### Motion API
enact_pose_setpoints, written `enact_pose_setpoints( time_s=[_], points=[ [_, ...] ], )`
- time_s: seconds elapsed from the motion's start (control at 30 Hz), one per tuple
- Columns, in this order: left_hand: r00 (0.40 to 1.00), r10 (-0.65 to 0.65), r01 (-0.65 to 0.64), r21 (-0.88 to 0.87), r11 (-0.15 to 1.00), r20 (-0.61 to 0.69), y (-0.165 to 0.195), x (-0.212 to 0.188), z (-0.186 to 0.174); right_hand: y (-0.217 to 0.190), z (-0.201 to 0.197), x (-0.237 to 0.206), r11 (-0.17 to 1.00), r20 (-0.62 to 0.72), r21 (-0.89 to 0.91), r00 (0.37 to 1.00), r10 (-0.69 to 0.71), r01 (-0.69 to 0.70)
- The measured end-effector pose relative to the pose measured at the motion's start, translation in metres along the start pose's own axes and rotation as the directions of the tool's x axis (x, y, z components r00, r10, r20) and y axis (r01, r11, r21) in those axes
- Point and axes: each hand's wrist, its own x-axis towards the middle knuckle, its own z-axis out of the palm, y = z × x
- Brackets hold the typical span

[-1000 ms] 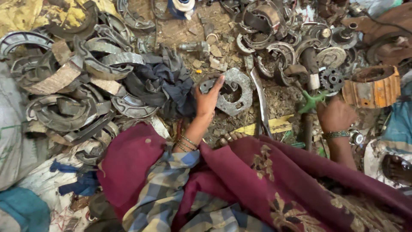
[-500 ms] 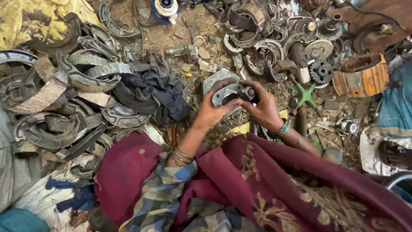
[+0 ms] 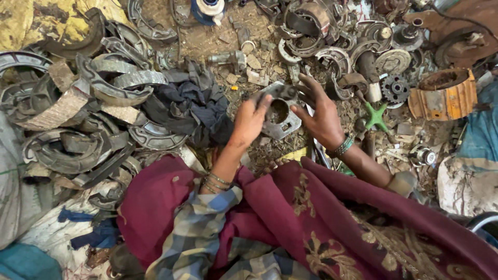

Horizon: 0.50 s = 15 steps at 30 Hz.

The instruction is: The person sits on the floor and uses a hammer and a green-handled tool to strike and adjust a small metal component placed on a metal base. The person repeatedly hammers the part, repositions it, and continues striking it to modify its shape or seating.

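A flat grey metal plate with a round hole (image 3: 279, 114) is lifted off the dirt floor between both hands. My left hand (image 3: 250, 120) grips its left edge, thumb on top. My right hand (image 3: 320, 111) holds its right side with fingers spread over the upper edge. Bangles sit on both wrists. A maroon embroidered cloth (image 3: 332, 218) and a checked sleeve (image 3: 199, 233) cover my lap below the hands.
A heap of curved brake shoes (image 3: 98, 93) fills the left. A dark rag (image 3: 189, 103) lies beside the plate. Gears (image 3: 395, 89), a rusty orange drum (image 3: 443, 96), a green cross-shaped piece (image 3: 376, 116) and rings crowd the upper right. A blue container (image 3: 207, 10) stands at top.
My right hand came over from the right and joined the left on the metal plate. The plate has been lifted and turned between both hands.
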Motion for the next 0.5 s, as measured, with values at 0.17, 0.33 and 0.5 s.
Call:
enact_pose_setpoints(
  time_s=[0.17,0.33,0.5],
  points=[
    [0.990,-0.016,0.027,0.077,0.997,-0.141,-0.016,0.010,0.002,0.018,0.004,-0.040,0.987,0.152,-0.114,0.980,0.130,-0.113],
    [0.988,-0.092,0.101,0.074,0.992,-0.127,-0.021,0.016,0.007,0.038,0.008,-0.090,0.907,0.392,-0.095,0.822,0.413,-0.410],
    [0.980,-0.139,0.157,0.123,0.980,-0.145,-0.027,0.022,0.013,0.063,0.003,-0.114,0.977,0.535,-0.034,0.822,0.198,-0.213]
  ],
)
